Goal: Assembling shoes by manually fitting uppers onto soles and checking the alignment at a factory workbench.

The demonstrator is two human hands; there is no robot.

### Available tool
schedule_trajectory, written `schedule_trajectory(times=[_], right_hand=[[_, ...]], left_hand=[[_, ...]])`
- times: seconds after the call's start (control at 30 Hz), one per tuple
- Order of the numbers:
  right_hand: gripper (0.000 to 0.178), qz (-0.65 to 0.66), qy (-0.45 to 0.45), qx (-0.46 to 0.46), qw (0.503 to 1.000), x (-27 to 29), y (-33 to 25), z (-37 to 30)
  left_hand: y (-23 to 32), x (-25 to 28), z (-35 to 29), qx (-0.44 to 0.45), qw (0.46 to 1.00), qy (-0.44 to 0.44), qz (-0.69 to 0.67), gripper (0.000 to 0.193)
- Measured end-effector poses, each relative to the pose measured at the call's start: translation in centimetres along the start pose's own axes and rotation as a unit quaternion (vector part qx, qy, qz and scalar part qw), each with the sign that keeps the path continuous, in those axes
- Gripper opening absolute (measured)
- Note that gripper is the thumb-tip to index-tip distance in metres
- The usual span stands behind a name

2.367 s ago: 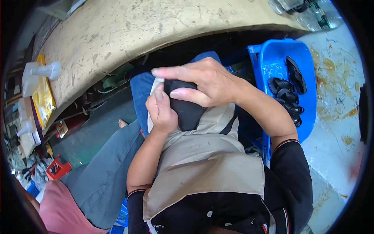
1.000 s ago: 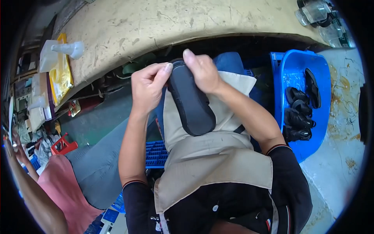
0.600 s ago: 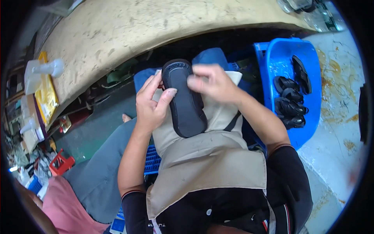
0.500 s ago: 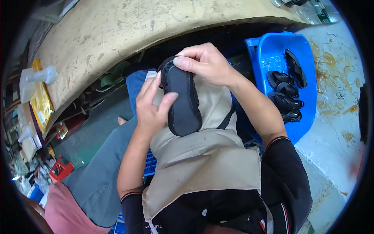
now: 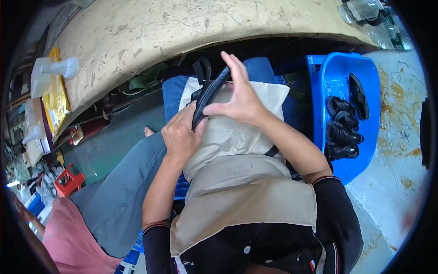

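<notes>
A black sandal is turned edge-on over my lap, its sole edge slanting up to the right and its straps on the left side. My left hand grips its lower end, with the fingers wrapped round the strap side. On the other side my right hand is spread, fingers stretched out by the upper end and thumb at the sole edge near my left hand. Whether the right fingertips touch the sandal I cannot tell. Beneath both hands lies the beige apron over my lap.
A blue tub with several black sandals stands at my right. Ahead runs a worn tan worktable, with clear bottles at its right end. On the left sit a person in pink and a red stool.
The sandal has turned from sole-up to edge-on, showing its straps. My right hand has let go of the upper end and spread out; my left hand has closed round the lower end.
</notes>
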State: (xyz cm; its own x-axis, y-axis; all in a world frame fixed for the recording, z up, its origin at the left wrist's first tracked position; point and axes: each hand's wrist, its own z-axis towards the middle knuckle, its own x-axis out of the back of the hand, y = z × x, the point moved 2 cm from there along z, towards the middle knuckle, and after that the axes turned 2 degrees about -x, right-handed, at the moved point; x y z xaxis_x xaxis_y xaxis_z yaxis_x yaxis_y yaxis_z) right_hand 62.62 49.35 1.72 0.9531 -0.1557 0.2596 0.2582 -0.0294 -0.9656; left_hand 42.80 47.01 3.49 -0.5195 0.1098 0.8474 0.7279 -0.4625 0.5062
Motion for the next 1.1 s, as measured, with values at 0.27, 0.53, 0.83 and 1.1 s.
schedule_trajectory(times=[0.27, 0.53, 0.83, 1.1], right_hand=[[0.065, 0.193, 0.047, -0.104, 0.974, -1.7, 4.6, -0.3], [0.052, 0.157, 0.199, 0.222, 0.941, 4.7, -6.0, -0.4], [0.089, 0.06, -0.022, 0.197, 0.978, 7.9, -5.6, -4.2], [0.118, 0.214, -0.063, 0.053, 0.973, 10.0, -1.6, -3.4]], left_hand=[[-0.5, -1.3, -0.7, 0.003, 1.0, -0.013, 0.009, 0.043], [1.3, 4.3, 0.8, 0.221, 0.808, 0.29, -0.463, 0.058], [4.0, 0.5, 0.2, 0.3, 0.34, -0.125, -0.883, 0.055], [6.2, -5.0, -2.1, 0.301, 0.166, -0.234, -0.91, 0.054]])
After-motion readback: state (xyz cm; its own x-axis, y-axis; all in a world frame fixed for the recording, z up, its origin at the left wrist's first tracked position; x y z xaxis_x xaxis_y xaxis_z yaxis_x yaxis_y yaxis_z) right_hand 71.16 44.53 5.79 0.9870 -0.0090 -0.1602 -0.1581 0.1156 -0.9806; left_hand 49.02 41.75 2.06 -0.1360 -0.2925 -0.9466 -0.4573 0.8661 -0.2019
